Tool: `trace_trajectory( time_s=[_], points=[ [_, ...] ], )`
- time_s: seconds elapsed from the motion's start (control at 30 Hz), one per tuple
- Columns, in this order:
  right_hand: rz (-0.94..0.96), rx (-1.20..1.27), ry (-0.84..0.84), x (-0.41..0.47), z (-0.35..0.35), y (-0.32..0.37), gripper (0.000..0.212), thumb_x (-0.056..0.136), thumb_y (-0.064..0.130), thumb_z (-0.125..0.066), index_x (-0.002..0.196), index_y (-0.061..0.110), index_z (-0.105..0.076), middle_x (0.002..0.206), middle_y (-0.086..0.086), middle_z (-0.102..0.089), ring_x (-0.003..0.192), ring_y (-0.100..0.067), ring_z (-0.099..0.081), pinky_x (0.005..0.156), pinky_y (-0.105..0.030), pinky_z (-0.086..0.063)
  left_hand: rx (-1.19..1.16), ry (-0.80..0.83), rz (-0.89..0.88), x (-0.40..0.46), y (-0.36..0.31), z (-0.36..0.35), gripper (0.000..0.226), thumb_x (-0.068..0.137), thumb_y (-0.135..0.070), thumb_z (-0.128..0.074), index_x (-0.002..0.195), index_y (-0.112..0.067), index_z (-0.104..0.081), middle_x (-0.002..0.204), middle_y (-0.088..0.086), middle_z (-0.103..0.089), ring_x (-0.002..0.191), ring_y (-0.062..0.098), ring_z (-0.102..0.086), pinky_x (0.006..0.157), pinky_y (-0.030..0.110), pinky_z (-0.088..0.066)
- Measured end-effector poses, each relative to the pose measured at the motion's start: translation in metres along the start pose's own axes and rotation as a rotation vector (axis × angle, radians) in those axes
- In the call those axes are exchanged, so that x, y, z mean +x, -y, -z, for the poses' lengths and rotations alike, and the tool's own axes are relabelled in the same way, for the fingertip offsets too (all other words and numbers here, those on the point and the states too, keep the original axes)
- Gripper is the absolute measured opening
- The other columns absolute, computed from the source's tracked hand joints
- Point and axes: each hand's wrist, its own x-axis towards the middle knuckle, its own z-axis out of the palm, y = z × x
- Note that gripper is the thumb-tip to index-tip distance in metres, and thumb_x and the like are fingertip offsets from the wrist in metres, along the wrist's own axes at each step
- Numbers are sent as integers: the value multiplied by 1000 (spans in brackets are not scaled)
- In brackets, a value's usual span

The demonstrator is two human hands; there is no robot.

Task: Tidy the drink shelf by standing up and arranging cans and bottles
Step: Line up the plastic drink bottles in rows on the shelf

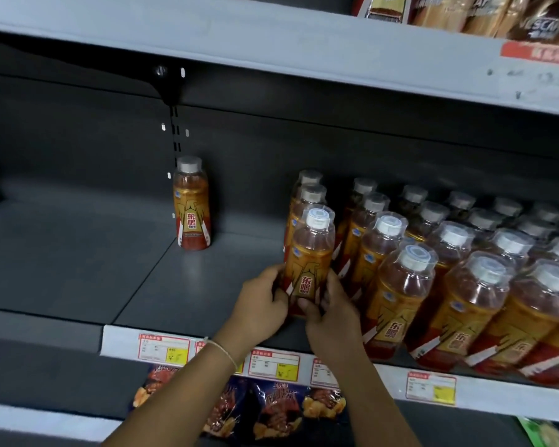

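Grey store shelving (188, 285) fills the frame; at centre, fingers of the left hand (260, 301) and right hand (331, 312) curl round the base of one upright energy-drink bottle (310, 256) heading the leftmost row. A nudge could topple the packed bottle rows (449, 269) at right. One stray bottle (191, 204) stands apart, centre-left.

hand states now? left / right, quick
Left hand: gripping the lower left side of the upright clear plastic bottle of orange drink.
Right hand: gripping the same bottle's lower right side.
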Motion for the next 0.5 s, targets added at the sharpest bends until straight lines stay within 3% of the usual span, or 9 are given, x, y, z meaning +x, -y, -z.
trace_trajectory(
  time_s=[0.07,0.13,0.37,0.5],
  points=[
    [0,8,10,1,-2,1,76,98,16,-62,160,29,-19,150,4,-50,139,-10,-45,117,-41,-38,26,-28,-21,1,0,-1,48,87,7,-47,129,-14,-59,110,3,-70,100,15,-64,85,10,-45],
    [-2,-12,3,4,-4,2,73,99,18,-61,159,26,-21,150,1,-50,138,-12,-47,117,-41,-39,35,-35,-43,2,0,-1,49,87,8,-46,128,-14,-60,109,1,-69,100,13,-64,83,5,-43],
    [-11,-46,-18,6,-5,6,73,100,21,-60,160,28,-19,149,0,-51,137,-15,-47,116,-42,-39,-16,28,-41,2,-1,0,56,89,8,-45,136,-21,-54,115,-9,-65,104,-13,-56,90,2,-39],
    [-4,-66,-9,5,-3,10,75,101,21,-58,161,28,-13,150,-1,-49,138,-16,-46,116,-40,-38,-12,48,-11,1,-1,-1,54,92,5,-45,137,-24,-52,119,-9,-63,108,-5,-57,91,1,-38]
  ],
)
